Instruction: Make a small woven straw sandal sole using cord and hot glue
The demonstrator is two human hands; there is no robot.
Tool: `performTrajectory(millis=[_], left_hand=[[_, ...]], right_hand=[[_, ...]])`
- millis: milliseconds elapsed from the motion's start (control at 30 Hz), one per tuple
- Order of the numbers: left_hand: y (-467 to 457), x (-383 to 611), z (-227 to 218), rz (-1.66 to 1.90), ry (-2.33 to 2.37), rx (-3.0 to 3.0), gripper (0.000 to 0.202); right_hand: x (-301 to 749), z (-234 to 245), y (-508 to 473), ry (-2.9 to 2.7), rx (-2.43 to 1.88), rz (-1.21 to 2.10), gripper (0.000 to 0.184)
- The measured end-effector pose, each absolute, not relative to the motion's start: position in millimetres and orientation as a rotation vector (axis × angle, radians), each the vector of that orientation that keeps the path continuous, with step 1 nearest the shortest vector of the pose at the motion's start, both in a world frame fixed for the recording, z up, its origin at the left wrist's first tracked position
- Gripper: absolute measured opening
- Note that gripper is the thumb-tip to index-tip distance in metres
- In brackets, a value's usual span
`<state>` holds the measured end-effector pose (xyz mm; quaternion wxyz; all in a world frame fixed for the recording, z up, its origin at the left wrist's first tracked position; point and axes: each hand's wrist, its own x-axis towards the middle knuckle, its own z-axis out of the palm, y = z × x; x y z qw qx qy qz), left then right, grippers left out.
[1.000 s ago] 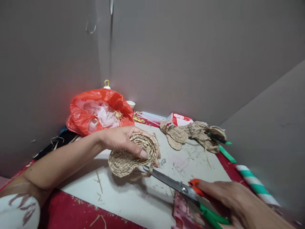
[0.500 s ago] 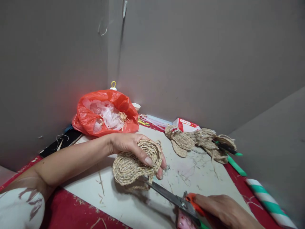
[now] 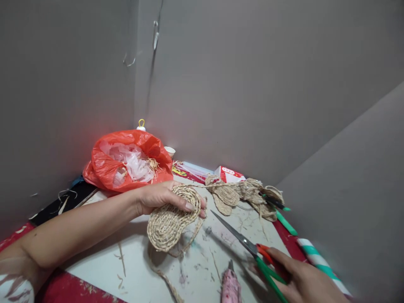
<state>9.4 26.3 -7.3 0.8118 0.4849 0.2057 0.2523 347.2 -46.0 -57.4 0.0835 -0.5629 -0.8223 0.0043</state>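
My left hand [image 3: 160, 197] grips a flat, sole-shaped coil of braided straw cord [image 3: 167, 227], thumb across its face and fingers behind. A loose end of the cord [image 3: 168, 283] trails below it onto the white board. In my right hand [image 3: 304, 277] are scissors [image 3: 236, 233] with one orange and one green handle. Their blades look closed together and point up-left toward the coil, a short gap away from it. Between the hands lies a pink-wrapped tool [image 3: 231, 286] with a dark metal tip.
A red plastic bag [image 3: 104, 168] with white plastic and straw scraps stands at the back left, beside a small white cup [image 3: 169, 151]. More coiled straw pieces [image 3: 227, 195] and cord bundles lie back right. A green-and-white striped roll [image 3: 318, 259] lines the right edge. Grey walls [image 3: 236, 84] rise behind.
The scissors have pulled away from the coil's lower edge, to the right and up. Loose cord now hangs from the coil, and the pink-wrapped tool shows more fully. The whole view has shifted slightly.
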Motion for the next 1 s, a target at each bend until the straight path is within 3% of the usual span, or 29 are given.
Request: performTrajectory(millis=[100,267,367,500,700,1000], left_hand=[[23.1,12.0,-7.3,0.566,0.489,1.037,0.028],[13.3,17.1,-7.5,0.559,0.542,1.094,0.031],[5.6,21.8,-10.1,0.504,0.546,1.150,0.032],[-3.5,28.9,-16.3,0.426,0.533,1.197,0.031],[-6.2,35.7,-26.7,0.399,0.502,1.192,0.029],[-7.4,43.7,-31.3,0.492,0.562,1.109,0.040]], right_hand=[[369.5,-71.9,-41.9,-2.403,-1.906,-0.106,0.033],[362.0,-63.6,-47.9,-2.225,-1.732,-0.253,0.030],[321.7,-36.0,-54.7,-2.072,-1.484,0.035,0.034],[264.5,-9.9,-56.2,-1.978,-1.146,0.321,0.055],[247.9,-11.4,-48.7,-2.016,-0.900,0.313,0.016],[257.0,-26.3,-47.3,-1.969,-0.760,0.311,0.029]])
